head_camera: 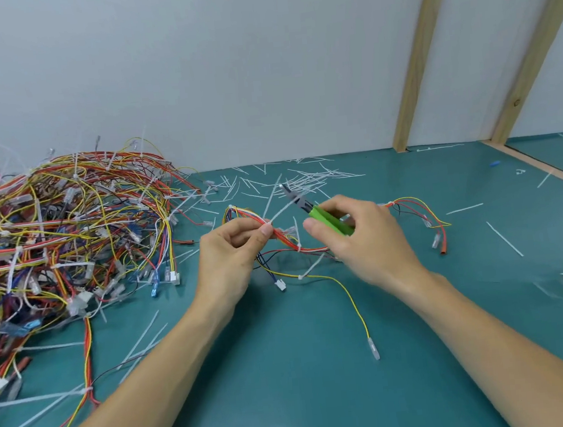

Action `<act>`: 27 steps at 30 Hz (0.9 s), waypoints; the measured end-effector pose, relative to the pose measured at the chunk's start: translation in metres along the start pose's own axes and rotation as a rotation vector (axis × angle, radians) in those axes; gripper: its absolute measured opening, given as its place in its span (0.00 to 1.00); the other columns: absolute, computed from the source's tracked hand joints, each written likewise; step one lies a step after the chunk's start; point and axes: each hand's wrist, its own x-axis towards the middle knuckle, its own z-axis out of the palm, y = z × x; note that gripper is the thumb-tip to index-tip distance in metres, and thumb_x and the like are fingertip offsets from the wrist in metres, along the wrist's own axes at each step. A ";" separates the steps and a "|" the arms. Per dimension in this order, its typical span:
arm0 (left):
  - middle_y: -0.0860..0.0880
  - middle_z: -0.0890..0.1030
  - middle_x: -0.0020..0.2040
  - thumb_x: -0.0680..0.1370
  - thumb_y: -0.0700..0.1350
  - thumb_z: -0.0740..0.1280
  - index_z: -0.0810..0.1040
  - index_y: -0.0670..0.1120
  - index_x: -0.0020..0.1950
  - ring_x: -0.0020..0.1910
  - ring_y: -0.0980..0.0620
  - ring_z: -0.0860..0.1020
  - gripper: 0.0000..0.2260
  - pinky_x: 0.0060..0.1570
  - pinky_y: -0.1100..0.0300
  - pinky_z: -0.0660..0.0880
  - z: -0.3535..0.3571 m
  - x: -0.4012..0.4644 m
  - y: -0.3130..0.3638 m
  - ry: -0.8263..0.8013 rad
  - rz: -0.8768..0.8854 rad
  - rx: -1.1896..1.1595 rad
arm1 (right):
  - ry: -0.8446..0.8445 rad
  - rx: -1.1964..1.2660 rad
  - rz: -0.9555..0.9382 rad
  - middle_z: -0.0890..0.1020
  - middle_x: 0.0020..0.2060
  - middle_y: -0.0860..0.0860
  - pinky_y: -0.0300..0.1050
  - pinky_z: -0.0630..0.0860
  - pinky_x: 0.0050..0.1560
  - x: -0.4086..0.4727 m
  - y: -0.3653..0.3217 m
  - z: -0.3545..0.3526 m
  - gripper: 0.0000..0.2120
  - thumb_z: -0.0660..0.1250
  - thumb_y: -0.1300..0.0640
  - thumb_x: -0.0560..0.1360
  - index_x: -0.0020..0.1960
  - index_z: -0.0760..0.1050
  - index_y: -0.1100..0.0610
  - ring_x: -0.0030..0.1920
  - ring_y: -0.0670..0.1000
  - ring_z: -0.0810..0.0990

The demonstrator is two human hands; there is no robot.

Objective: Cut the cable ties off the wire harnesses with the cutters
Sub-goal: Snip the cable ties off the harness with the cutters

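Fingers (266, 230) of the left hand (229, 252) pinch a wire harness (289, 240) at a white cable tie (278, 213), holding the bundle just above the teal desk (305, 366), while the right hand (361, 236) curls round the green handles of the cutters (310, 208), whose tips point up and left near that tie. Left of the hands lies a big heap of harnesses (61, 227), and cut tie pieces (304, 176) are scattered near the white wall (224, 64).
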 end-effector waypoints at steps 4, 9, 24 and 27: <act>0.46 0.87 0.40 0.78 0.40 0.72 0.83 0.36 0.49 0.25 0.67 0.72 0.07 0.29 0.77 0.65 -0.003 0.002 -0.002 0.047 0.029 -0.010 | -0.109 -0.146 -0.027 0.84 0.40 0.41 0.49 0.79 0.47 0.004 0.012 -0.005 0.15 0.71 0.32 0.70 0.47 0.83 0.42 0.43 0.44 0.81; 0.49 0.87 0.40 0.78 0.41 0.72 0.84 0.37 0.49 0.26 0.66 0.73 0.07 0.30 0.76 0.66 -0.005 0.003 -0.004 0.051 0.031 0.001 | -0.101 -0.126 -0.090 0.83 0.43 0.42 0.52 0.78 0.50 0.004 0.014 -0.005 0.14 0.75 0.36 0.71 0.50 0.84 0.43 0.46 0.44 0.81; 0.47 0.87 0.42 0.80 0.44 0.70 0.83 0.43 0.47 0.29 0.53 0.64 0.06 0.30 0.62 0.67 -0.004 0.001 -0.002 0.014 -0.016 0.010 | -0.081 -0.114 -0.102 0.83 0.41 0.41 0.50 0.79 0.48 0.002 0.010 -0.001 0.13 0.74 0.35 0.70 0.49 0.83 0.41 0.43 0.42 0.81; 0.47 0.87 0.42 0.80 0.44 0.70 0.83 0.44 0.47 0.29 0.53 0.65 0.06 0.31 0.61 0.68 -0.004 0.001 -0.003 0.015 -0.013 0.007 | -0.084 -0.119 -0.096 0.83 0.41 0.40 0.49 0.79 0.47 0.002 0.010 -0.001 0.13 0.74 0.35 0.70 0.49 0.84 0.41 0.43 0.41 0.81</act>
